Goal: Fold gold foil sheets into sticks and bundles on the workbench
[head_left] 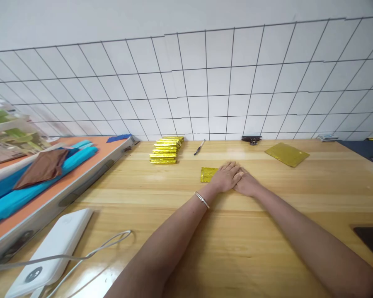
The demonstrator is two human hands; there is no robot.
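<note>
A small piece of gold foil paper (pixel 207 174) lies flat on the wooden table, its left end showing. My left hand (pixel 226 177) lies flat on its right part, fingers stretched out, and partly overlaps my right hand. Beneath and beside it, my right hand (pixel 246 183) also rests flat, its fingertips hidden under the left one. How far the foil reaches under the hands is hidden. Farther back on the left sits a stack of folded gold foil strips (pixel 166 151). To the right lies a flat stack of gold foil sheets (pixel 287 155).
A pen (pixel 199 147) and a black clip (pixel 251 140) lie near the wall. At left, a white power bank (pixel 54 248) with a cable stands beside an orange-topped case (pixel 112 151) bearing blue rolls (pixel 71 165) and brown material (pixel 42 167). A dark object (pixel 371 242) is at the right edge.
</note>
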